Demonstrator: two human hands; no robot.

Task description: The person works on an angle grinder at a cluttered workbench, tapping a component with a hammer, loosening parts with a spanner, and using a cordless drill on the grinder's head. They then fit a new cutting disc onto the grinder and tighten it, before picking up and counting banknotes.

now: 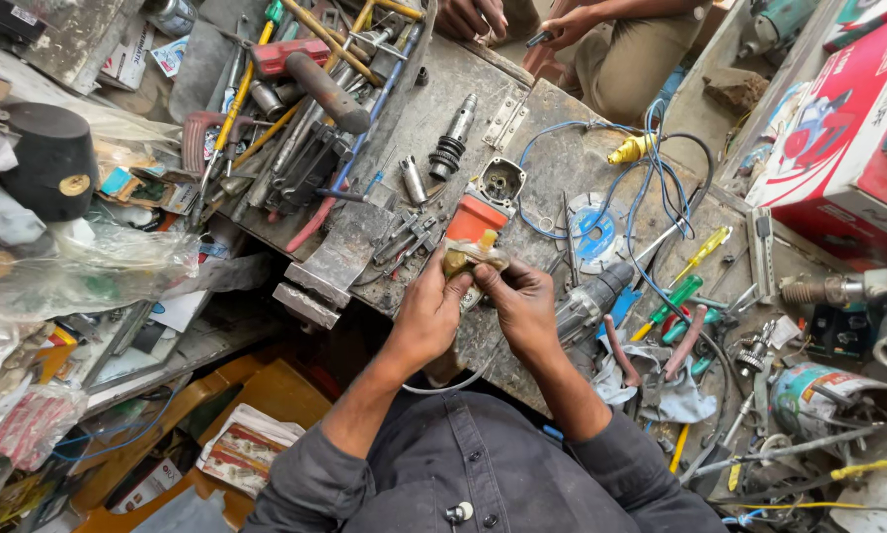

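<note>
Your dark sleeves fill the bottom of the view, and both forearms reach up to the middle of the surface (552, 168). Your left hand (428, 314) and right hand (522, 301) are both closed on a small brass-coloured part (473, 257), held between the fingertips just above the surface edge. The part sits directly below an orange tool housing (476, 215), which lies on the surface and appears to touch the part's upper end; contact cannot be confirmed. A grey drill (589, 301) lies just beside your right hand. A round cutting disc (593, 234) rests near it, under loops of blue wire (651, 178). Screwdrivers (680, 296) with green and yellow handles lie to the right of the drill. A pile of hand tools (305, 128) occupies the upper left of the surface. Another person's hands (522, 20) show at the top edge, well apart from yours.
</note>
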